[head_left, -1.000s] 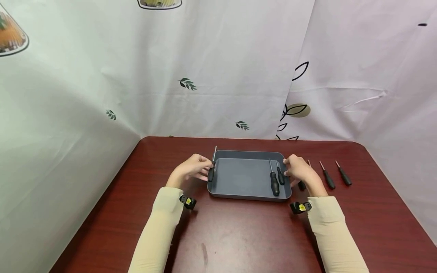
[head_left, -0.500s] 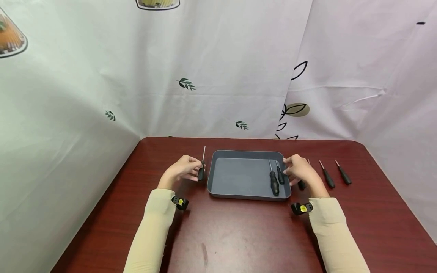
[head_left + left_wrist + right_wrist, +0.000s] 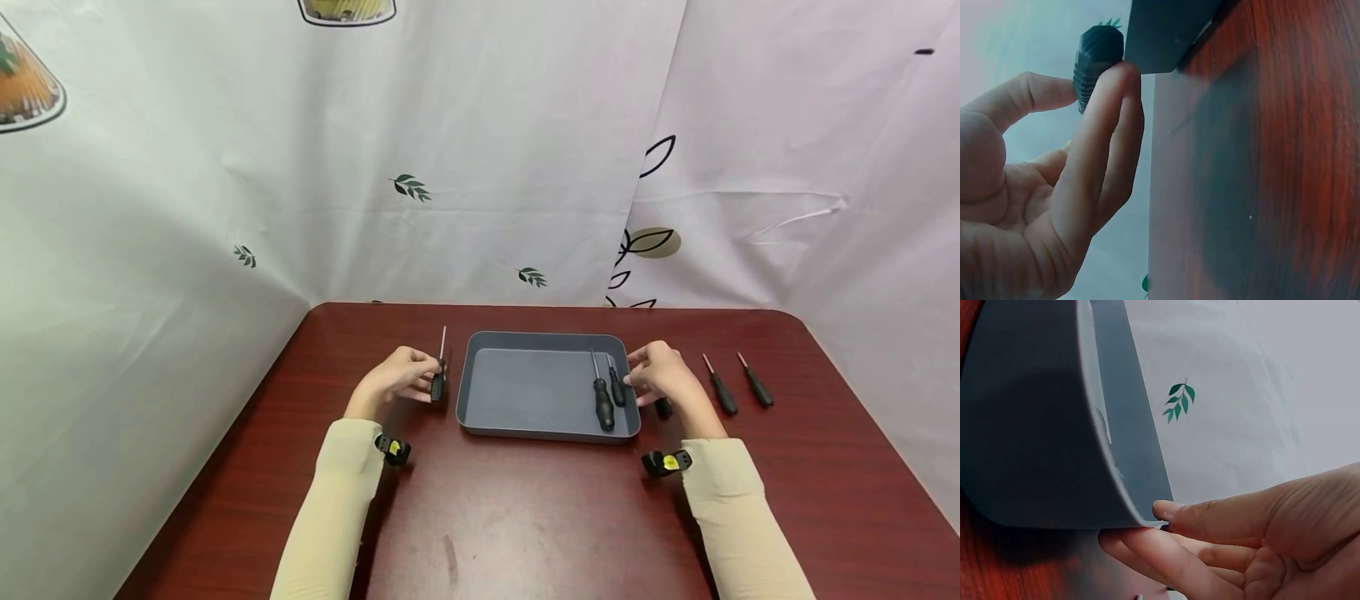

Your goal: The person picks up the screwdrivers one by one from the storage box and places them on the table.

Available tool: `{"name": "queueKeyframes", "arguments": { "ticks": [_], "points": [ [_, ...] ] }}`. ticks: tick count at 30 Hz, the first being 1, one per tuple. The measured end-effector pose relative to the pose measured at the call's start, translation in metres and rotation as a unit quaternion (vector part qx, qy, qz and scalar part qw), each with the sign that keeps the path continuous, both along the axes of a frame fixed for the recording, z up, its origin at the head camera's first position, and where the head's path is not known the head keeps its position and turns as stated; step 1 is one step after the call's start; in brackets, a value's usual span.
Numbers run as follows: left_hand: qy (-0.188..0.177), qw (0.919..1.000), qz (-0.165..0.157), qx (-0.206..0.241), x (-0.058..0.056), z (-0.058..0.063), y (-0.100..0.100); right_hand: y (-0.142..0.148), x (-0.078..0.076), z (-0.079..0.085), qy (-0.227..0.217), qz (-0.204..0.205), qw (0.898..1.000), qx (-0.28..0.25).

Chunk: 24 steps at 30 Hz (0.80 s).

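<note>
The left hand (image 3: 401, 375) pinches a black-handled metal screwdriver (image 3: 438, 383) left of the shallow grey rectangular tray (image 3: 525, 387) the right hand (image 3: 658, 373) pinches; seemingly mid-transfer, it next calls for careful set-down.

A narrow gap separates held screwdriver (image 3: 437, 386) from tray (image 3: 525, 387).

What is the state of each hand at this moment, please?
Left hand: holding a screwdriver by its black handle.
Right hand: pinching the rim of the gray tray on its right side.
</note>
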<state>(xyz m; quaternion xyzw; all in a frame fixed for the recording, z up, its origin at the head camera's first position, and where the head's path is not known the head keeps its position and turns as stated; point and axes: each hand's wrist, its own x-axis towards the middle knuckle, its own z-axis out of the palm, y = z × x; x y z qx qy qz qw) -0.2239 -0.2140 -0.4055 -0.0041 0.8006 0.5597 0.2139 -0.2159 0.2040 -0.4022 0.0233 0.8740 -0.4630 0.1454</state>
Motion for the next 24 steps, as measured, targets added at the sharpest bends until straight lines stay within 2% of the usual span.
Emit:
{"name": "queueKeyframes", "arguments": {
  "ticks": [24],
  "points": [
    [0.007,0.9978,0.030,-0.059,0.0000,-0.0104,-0.0060,0.0035,-0.0026,0.0003,-0.005,0.013,1.000,-0.007]
  ]
}}
